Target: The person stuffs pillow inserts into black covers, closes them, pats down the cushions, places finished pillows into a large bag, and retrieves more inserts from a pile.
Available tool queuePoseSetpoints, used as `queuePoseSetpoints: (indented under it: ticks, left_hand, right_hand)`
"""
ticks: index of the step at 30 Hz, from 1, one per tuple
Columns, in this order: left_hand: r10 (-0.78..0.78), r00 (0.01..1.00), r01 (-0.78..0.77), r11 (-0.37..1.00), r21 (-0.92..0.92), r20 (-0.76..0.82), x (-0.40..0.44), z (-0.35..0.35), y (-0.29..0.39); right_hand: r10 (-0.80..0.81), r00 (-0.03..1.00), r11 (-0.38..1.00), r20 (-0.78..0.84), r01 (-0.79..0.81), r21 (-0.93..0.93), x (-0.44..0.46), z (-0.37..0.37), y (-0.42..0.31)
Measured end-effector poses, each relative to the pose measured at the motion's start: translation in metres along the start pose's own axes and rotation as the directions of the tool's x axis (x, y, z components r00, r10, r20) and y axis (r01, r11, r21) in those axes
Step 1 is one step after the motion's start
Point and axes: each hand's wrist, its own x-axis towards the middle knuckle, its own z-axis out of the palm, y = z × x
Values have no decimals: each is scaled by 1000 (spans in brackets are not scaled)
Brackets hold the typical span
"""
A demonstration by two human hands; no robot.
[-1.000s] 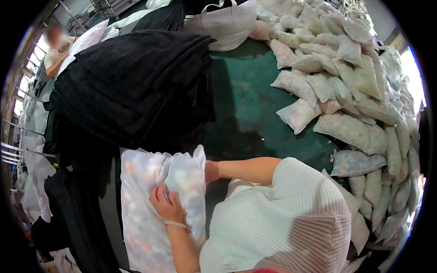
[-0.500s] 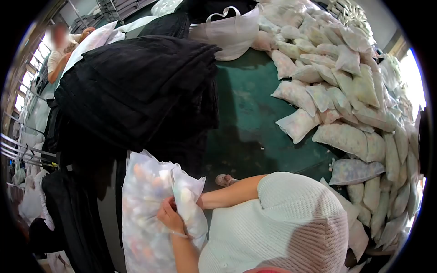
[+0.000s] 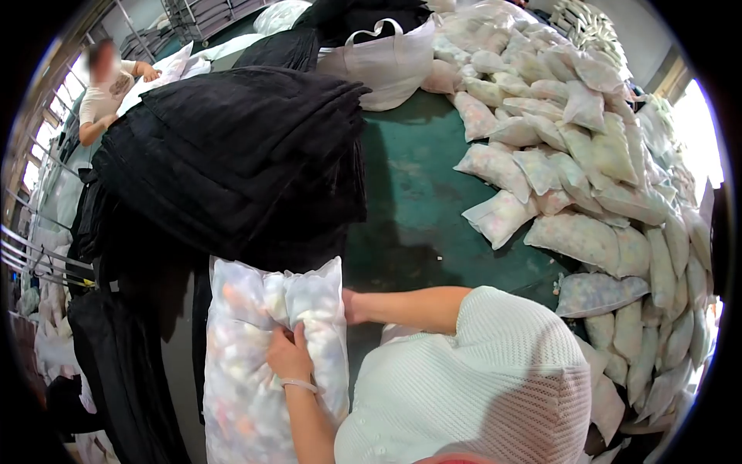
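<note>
A stuffed pillow (image 3: 239, 371) in a thin, translucent white cover, with pale and orange bits showing through, lies in front of me. My left hand (image 3: 290, 352), with a band at the wrist, pinches the cover at a crease near the pillow's middle. At the pillow's right edge is my right hand (image 3: 352, 306); its fingers are hidden behind the pillow. Just beyond the pillow's upper end rises a large stack of black fabric (image 3: 239, 147).
Many filled white pillows (image 3: 576, 240) are heaped on the right. A white tote bag (image 3: 379, 66) stands on the green floor (image 3: 417, 170) at the back. More black fabric (image 3: 116, 371) hangs on the left. Another person (image 3: 100, 93) handles a white pillow at upper left.
The pillow's folded-over right side has opened out flat. My right hand has moved up to its right edge. The other person has shifted slightly, with the white pillow in front.
</note>
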Motion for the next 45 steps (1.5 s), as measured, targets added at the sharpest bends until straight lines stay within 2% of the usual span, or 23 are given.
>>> queuePoseSetpoints:
  ticks: [2, 8, 10, 12, 14, 16, 17, 21, 23, 24, 26, 27, 28, 30, 31, 33, 34, 37, 39, 41, 42, 44, 45]
  left_hand:
    - [-25, 992, 9, 992, 126, 121, 1, -2, 13]
    - [-7, 987, -10, 994, 107, 158, 4, -3, 21]
    - [-33, 984, 18, 996, 87, 172, 6, 2, 7]
    - [-118, 962, 223, 859, -462, 245, 4, 4, -3]
    - [-118, 932, 314, 736, -600, 343, 1, -20, 12]
    - [-72, 909, 413, 290, -863, 411, -3, -29, 16]
    - [-16, 919, 382, 277, -882, 393, -5, -31, 13]
    - [-41, 903, 389, 501, -773, 427, 1, -17, -3]
    - [15, 1000, -9, 691, -723, 2, 1, -3, 7]
    - [16, 1000, -7, 692, -722, 6, -1, -4, 10]
    - [282, 958, -288, 949, -133, -58, 0, -11, 21]
    - [296, 953, -300, 952, -66, -65, -2, -2, 18]
    - [296, 953, -300, 952, -63, -62, -1, -3, 20]
    - [65, 970, -4, 967, -256, 232, 3, -5, 24]
    - [67, 971, -6, 966, -257, 231, 2, -3, 20]
    - [37, 937, 221, 709, -670, 347, -2, 2, 3]
    - [31, 937, 225, 708, -669, 348, -3, 3, -3]
    - [89, 940, 200, 642, -740, 331, -3, 4, -14]
    - [102, 970, 72, 743, -665, 220, 1, 5, -17]
    - [119, 990, -39, 765, -643, 81, 1, 4, -18]
    - [138, 989, -143, 783, -605, -56, 0, 2, -18]
    - [49, 999, -35, 720, -693, 0, -2, -16, -10]
    - [-31, 997, 70, 640, -765, 65, -2, -23, -8]
  right_hand:
    - [-14, 999, 1000, -52, 15, 27, -7, 6, 5]
    - [30, 987, 830, -158, -112, -546, 0, 32, 3]
    - [4, 981, 845, -193, -106, -524, 4, 37, 8]
    - [14, 990, 831, -139, -88, -550, 21, 12, 16]
    - [-2, 997, 906, -77, -30, -421, 24, 7, 17]
    - [-10, 997, 915, -75, -21, -403, 21, 8, 15]
    - [-21, 996, 912, -84, -15, -411, 19, 11, 12]
    - [-123, 980, 862, -158, 26, -507, 17, 23, 3]
    - [-158, 971, 845, -182, 38, -534, 17, 26, 0]
    - [-166, 969, 845, -185, 43, -534, 15, 27, -1]
    - [-172, 968, 836, -182, 45, -547, 12, 25, -1]
    - [-167, 969, 835, -183, 40, -549, 9, 23, 0]
    - [-158, 972, 835, -176, 36, -550, 3, 25, -1]
    - [-153, 975, 837, -162, 40, -545, -7, 32, -4]
    - [-162, 978, 870, -135, 76, -488, -15, 45, -5]
    - [-200, 961, 803, -193, 49, -594, -13, 59, -4]
    - [-241, 939, 727, -243, 9, -687, -10, 64, 0]
    - [-272, 929, 742, -250, 37, -669, 0, 79, 3]
    - [-314, 907, 739, -281, 47, -672, 5, 75, 0]
    - [-384, 904, 899, -188, 320, -299, 16, 39, 6]
    - [-384, 904, 900, -190, 320, -296, 22, 13, 4]
    - [-204, 979, 975, -26, 205, 89, 20, -26, -10]
    - [-256, 966, 962, 16, 257, -91, 13, -33, -14]
